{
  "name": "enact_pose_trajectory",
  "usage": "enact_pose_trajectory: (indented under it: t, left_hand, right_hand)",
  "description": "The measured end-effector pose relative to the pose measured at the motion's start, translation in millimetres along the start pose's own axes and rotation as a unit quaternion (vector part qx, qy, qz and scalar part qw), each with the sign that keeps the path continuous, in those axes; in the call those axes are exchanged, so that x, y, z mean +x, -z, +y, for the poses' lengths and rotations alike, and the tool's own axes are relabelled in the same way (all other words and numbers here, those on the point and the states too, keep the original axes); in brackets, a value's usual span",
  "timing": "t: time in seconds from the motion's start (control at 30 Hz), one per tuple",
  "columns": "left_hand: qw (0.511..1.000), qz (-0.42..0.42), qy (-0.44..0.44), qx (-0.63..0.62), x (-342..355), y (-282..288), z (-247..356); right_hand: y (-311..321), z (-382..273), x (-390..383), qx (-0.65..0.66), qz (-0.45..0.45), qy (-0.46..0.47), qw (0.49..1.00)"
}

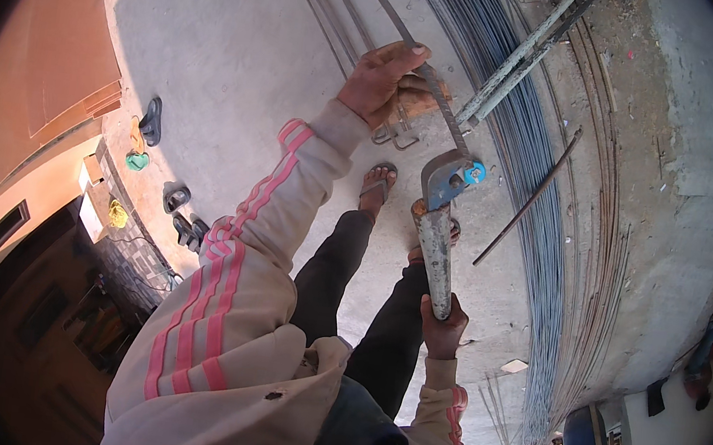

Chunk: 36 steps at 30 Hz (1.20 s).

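Note:
My left hand [384, 83] is closed around a ribbed steel bar [445, 105], which runs from the far edge down into the head of a hand lever tool [451, 181]. That head is grey metal with a bright blue round part; whether it bends or cuts, I cannot tell. A worn, paint-flecked pipe handle [435, 253] extends from it towards me. My right hand [443, 327] is closed around the handle's near end. Beyond my left wrist lie thin rods with hooked ends [400, 137], beside a wooden block [421, 100] partly hidden by the hand.
Long bundled steel bars [527, 154] curve along the right. A pale metal beam [520, 61] slants in at the far right, and a loose rusty rod [528, 198] lies nearer. My sandalled foot [376, 188] stands between. Several sandals [176, 197] lie left, beside a brown doorway wall.

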State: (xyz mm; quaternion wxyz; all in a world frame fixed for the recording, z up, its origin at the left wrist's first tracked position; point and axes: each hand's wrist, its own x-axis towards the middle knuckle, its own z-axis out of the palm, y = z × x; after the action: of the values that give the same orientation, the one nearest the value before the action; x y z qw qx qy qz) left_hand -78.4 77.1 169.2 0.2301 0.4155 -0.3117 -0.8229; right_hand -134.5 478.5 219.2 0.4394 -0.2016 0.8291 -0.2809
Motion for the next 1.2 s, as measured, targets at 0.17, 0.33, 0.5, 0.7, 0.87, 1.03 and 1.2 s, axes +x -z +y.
enact_pose_trajectory:
  t: [0.17, 0.33, 0.5, 0.7, 0.87, 1.03, 1.2]
  left_hand:
    - [0.999, -0.009, -0.001, -0.041, -11.1, -22.3, 42.9]
    - [0.997, -0.038, -0.023, -0.056, -24.7, -30.3, 76.2]
    - [0.995, -0.036, -0.046, -0.083, -36.1, -38.9, 103.4]
    - [0.987, -0.062, -0.053, -0.139, -47.3, -43.6, 130.7]
    - [0.985, -0.062, -0.059, -0.151, -54.6, -48.1, 150.3]
    - [0.979, -0.081, -0.081, -0.168, -58.5, -49.7, 163.0]
    - [0.968, -0.114, -0.092, -0.203, -63.5, -47.1, 171.7]
  right_hand:
    - [-24.9, -41.0, 7.5, -0.035, 0.04, 0.03, 0.998]
    - [-38.3, -58.1, 15.9, -0.045, 0.059, 0.031, 0.997]
    - [-53.2, -59.3, 25.2, -0.049, 0.12, 0.073, 0.989]
    - [-74.8, -64.8, 51.8, 0.016, 0.143, 0.037, 0.989]
    - [-86.3, -84.6, 68.6, -0.037, 0.212, 0.13, 0.968]
    - [-94.3, -105.7, 78.9, -0.014, 0.18, 0.103, 0.978]
    - [-100.9, -127.6, 95.8, 0.181, 0.089, 0.114, 0.973]
